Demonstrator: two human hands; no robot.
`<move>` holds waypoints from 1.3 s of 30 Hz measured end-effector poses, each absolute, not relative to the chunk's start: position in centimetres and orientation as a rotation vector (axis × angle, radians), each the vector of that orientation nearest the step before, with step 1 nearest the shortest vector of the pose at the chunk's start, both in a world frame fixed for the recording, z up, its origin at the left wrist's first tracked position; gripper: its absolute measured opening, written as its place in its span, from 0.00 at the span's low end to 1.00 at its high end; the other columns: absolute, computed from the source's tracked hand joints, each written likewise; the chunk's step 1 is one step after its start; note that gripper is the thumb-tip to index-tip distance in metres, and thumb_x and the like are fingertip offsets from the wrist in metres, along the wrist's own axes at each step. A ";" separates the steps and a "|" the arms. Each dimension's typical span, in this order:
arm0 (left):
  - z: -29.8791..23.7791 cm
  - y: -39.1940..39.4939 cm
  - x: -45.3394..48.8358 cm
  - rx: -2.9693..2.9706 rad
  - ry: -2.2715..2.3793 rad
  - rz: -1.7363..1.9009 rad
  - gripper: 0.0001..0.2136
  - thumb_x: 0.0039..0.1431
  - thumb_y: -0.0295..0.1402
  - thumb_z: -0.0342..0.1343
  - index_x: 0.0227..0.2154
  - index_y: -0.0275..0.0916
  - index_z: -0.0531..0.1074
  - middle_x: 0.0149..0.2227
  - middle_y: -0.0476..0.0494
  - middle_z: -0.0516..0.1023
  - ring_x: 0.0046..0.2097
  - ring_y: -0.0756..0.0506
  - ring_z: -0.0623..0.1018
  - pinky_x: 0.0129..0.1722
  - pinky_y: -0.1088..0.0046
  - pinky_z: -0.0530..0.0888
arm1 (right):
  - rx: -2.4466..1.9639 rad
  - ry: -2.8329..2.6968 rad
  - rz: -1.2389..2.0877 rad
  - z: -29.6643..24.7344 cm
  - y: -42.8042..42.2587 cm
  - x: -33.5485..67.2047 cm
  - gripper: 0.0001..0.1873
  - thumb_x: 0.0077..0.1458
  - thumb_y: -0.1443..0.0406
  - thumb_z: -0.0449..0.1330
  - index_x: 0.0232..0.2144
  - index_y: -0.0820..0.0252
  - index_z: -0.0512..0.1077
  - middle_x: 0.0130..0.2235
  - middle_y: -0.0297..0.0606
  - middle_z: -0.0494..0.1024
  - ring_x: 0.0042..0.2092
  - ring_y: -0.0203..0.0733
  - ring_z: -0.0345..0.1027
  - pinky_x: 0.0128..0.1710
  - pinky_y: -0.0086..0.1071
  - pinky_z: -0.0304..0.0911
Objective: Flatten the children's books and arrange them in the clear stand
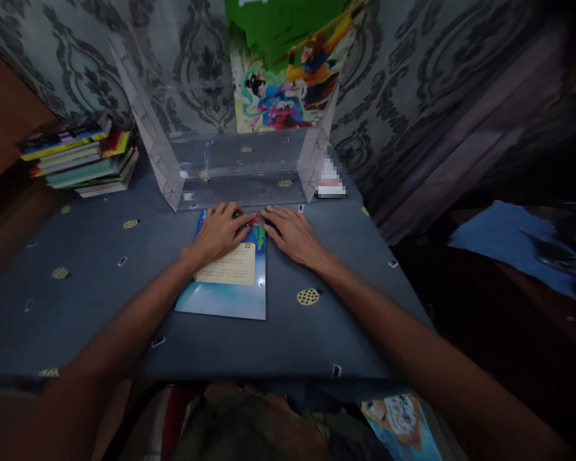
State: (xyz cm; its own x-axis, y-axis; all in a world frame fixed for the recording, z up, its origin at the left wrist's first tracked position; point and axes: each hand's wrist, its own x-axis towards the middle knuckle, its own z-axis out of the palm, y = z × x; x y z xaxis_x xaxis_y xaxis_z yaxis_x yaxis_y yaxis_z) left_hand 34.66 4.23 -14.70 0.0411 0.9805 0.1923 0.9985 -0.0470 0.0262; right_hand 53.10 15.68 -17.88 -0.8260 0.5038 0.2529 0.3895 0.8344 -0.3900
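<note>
A thin blue book (230, 301) with a cream text panel lies on the dark tablecloth in front of me. My left hand (223, 227) rests on its upper part, fingers spread and slightly bent. Along the top right corner of the book lies my right hand (288, 230), its fingers stretched out and its palm toward the tabletop. The two hands' fingertips nearly meet there, and they cover part of the cover's top edge. Just behind the hands stands a clear acrylic rack (240, 186), with a green illustrated book (292, 70) upright in it at the right.
A stack of books (81, 157) stands at the back left of the table. Beside the rack's right side is a small white item (331, 182), partly blurred out. Another blue and orange book (403, 422) sits below the table's front edge. Blue cloth (513, 243) lies at the right.
</note>
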 end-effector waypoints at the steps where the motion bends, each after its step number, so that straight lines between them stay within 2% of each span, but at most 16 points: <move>1: -14.8 4.2 34.6 -2.185 -2.080 -0.251 0.20 0.72 0.39 0.44 0.61 0.48 0.71 0.54 0.37 0.70 0.54 0.36 0.68 0.52 0.55 0.65 | -0.676 -2.669 0.455 -17.9 15.7 53.1 0.24 0.71 0.60 0.47 0.64 0.60 0.67 0.66 0.48 0.68 0.68 0.54 0.59 0.65 0.54 0.53; 7: -15.1 4.3 34.6 -2.174 -2.052 -0.303 0.19 0.71 0.37 0.46 0.59 0.47 0.73 0.53 0.36 0.71 0.53 0.36 0.69 0.52 0.54 0.66 | -0.717 -2.689 0.393 -17.7 15.4 53.1 0.25 0.71 0.62 0.44 0.64 0.61 0.68 0.66 0.47 0.69 0.67 0.51 0.60 0.66 0.51 0.54; 10: -15.0 3.4 34.9 -2.244 -1.997 -0.330 0.18 0.71 0.36 0.46 0.59 0.45 0.73 0.54 0.35 0.72 0.55 0.36 0.70 0.55 0.51 0.67 | -0.723 -2.692 0.379 -17.7 15.4 53.1 0.25 0.72 0.61 0.44 0.64 0.60 0.68 0.66 0.46 0.69 0.67 0.52 0.60 0.65 0.52 0.55; 15: -14.5 -1.0 36.8 -2.525 -1.803 -0.371 0.18 0.72 0.38 0.46 0.58 0.45 0.73 0.59 0.34 0.70 0.61 0.36 0.69 0.60 0.50 0.66 | -0.725 -2.692 0.381 -17.8 15.4 52.9 0.26 0.72 0.59 0.43 0.64 0.60 0.67 0.67 0.46 0.68 0.67 0.52 0.60 0.65 0.52 0.54; 18: -14.2 -4.1 38.1 -2.602 -1.788 -0.365 0.18 0.73 0.40 0.46 0.60 0.47 0.72 0.61 0.35 0.69 0.65 0.36 0.66 0.64 0.46 0.63 | -0.725 -2.702 0.395 -17.7 15.3 52.8 0.27 0.72 0.58 0.44 0.65 0.61 0.66 0.67 0.48 0.67 0.68 0.54 0.59 0.66 0.53 0.53; 22: -14.0 -6.7 39.0 -2.650 -1.776 -0.363 0.19 0.71 0.44 0.50 0.61 0.50 0.70 0.63 0.37 0.69 0.67 0.36 0.65 0.67 0.43 0.59 | -0.747 -2.701 0.389 -17.6 15.1 52.8 0.27 0.72 0.56 0.45 0.65 0.60 0.66 0.68 0.48 0.66 0.68 0.55 0.58 0.66 0.55 0.53; 31: -15.1 -7.8 39.3 -2.613 -1.751 -0.402 0.19 0.70 0.43 0.51 0.61 0.50 0.69 0.64 0.38 0.68 0.67 0.36 0.64 0.67 0.41 0.60 | -0.722 -2.722 0.321 -17.3 14.5 52.9 0.28 0.71 0.54 0.47 0.65 0.63 0.65 0.67 0.50 0.66 0.68 0.55 0.58 0.66 0.53 0.53; 39: -15.2 -7.8 40.0 -2.511 -1.690 -0.322 0.19 0.72 0.43 0.48 0.61 0.48 0.70 0.62 0.37 0.71 0.65 0.36 0.67 0.65 0.42 0.63 | -0.664 -2.725 0.321 -17.2 13.3 53.7 0.27 0.69 0.57 0.51 0.65 0.62 0.66 0.66 0.48 0.68 0.66 0.54 0.61 0.65 0.51 0.54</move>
State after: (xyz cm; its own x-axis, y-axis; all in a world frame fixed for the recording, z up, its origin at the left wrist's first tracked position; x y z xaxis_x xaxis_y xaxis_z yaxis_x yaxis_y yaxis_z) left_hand 40.03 -7.81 -15.20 0.3628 0.9035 0.2283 0.9242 -0.3803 0.0362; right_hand 53.70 13.32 -17.25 -0.8418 0.4781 0.2504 0.4069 0.8670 -0.2876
